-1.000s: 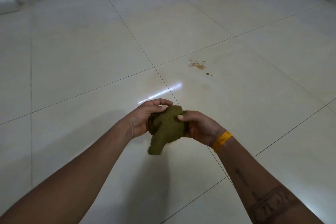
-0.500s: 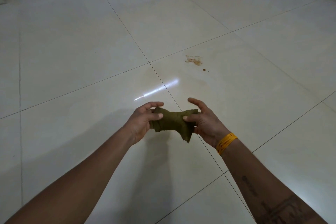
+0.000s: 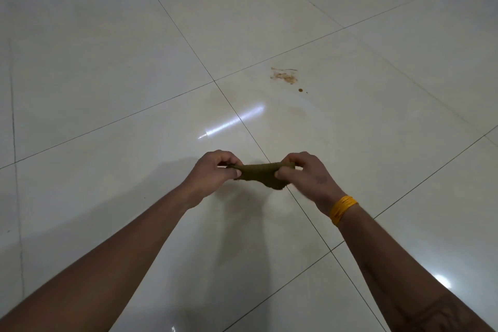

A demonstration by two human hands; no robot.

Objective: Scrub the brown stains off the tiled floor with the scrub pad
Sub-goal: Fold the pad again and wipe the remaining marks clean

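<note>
Pinching the pad (image 3: 260, 173) taut between your left hand (image 3: 214, 174) and right hand (image 3: 305, 175), you hold it off the floor (image 3: 107, 62). Scrubbing looks unstarted: the stains (image 3: 284, 76) sit untouched on the tile ahead, well apart from the pad.

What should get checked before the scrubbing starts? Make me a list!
1. Scrub pad held: ok, the left hand and right hand each pinch an end.
2. Pad ready to press down: not ok, it is stretched between the hands, up off the tiled floor.
3. Brown stains in sight: ok, ahead and to the right of the hands.
4. Small brown spot: ok, visible beside the smear.
5. Pad wet or dry: cannot tell.
</note>
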